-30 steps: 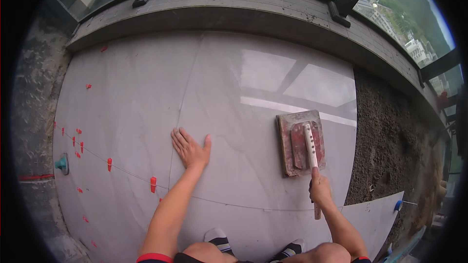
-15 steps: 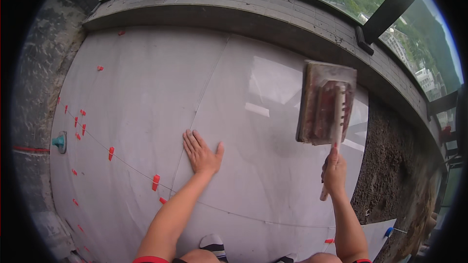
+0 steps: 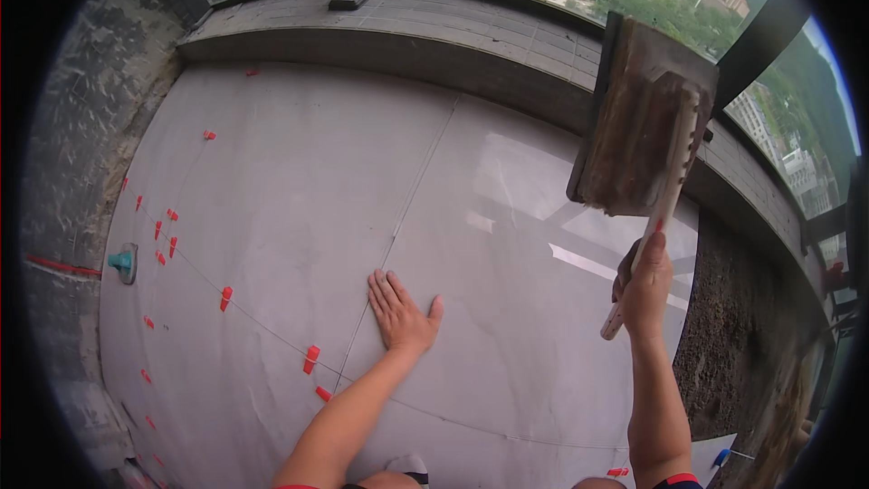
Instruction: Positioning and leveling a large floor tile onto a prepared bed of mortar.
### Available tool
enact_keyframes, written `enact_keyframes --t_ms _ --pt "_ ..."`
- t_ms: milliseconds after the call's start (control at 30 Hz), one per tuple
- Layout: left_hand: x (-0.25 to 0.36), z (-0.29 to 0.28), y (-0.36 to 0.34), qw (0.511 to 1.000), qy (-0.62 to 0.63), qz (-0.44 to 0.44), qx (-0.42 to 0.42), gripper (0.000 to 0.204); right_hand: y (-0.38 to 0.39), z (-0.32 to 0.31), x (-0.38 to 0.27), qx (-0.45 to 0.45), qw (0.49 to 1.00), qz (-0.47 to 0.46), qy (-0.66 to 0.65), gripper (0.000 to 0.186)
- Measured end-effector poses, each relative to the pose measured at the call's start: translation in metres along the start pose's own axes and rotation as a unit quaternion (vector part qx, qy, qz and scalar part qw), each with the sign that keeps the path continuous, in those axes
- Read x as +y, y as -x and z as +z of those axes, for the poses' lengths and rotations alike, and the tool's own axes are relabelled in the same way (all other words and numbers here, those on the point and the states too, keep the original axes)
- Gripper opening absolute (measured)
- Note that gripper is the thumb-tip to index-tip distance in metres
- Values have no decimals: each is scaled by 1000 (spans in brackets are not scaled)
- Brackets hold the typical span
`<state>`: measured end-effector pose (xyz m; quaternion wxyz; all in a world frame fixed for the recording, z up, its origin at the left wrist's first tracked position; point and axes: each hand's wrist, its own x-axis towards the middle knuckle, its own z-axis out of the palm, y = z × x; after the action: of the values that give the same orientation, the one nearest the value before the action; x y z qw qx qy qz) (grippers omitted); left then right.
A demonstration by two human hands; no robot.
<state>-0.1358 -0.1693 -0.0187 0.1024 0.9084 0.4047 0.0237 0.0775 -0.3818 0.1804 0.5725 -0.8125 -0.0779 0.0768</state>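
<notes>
My left hand (image 3: 401, 312) lies flat with its fingers spread on a large glossy grey floor tile (image 3: 516, 326). Its fingertips reach the joint line (image 3: 409, 208) between this tile and the one to the left. My right hand (image 3: 645, 285) is wrapped round the pale handle of a tiling mallet (image 3: 634, 127). The mallet has a wide rectangular head, brownish and worn, and is held up in the air above the tile's far right part. Beside my left forearm, red levelling wedges (image 3: 310, 359) sit along a joint that crosses the near side.
Bare rough mortar (image 3: 724, 317) borders the tile on the right. A low grey ledge (image 3: 380, 36) and windows with dark posts run along the far side. At the left stands a teal-handled suction cup (image 3: 121, 261); a blue knob (image 3: 721, 457) sits at lower right.
My right hand has raised the mallet higher, and its head now overlaps the ledge and window. My left hand stays flat on the tile while the whole view has shifted slightly.
</notes>
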Motion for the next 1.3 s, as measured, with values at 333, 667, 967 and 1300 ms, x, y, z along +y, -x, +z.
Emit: enact_keyframes --t_ms 333,667,967,1300 --pt "0 -9 1 1000 18 13 -11 103 -56 6 -45 -210 971 116 14 59" --pt "-1 -10 0 999 20 -2 -50 103 -27 98 31 -138 917 319 195 58" --pt "-1 -9 3 999 13 12 -30 102 -64 24 -91 -106 992 -60 -31 57" --pt "-1 -7 8 1000 17 22 3 101 -23 124 89 -171 919 238 264 84"
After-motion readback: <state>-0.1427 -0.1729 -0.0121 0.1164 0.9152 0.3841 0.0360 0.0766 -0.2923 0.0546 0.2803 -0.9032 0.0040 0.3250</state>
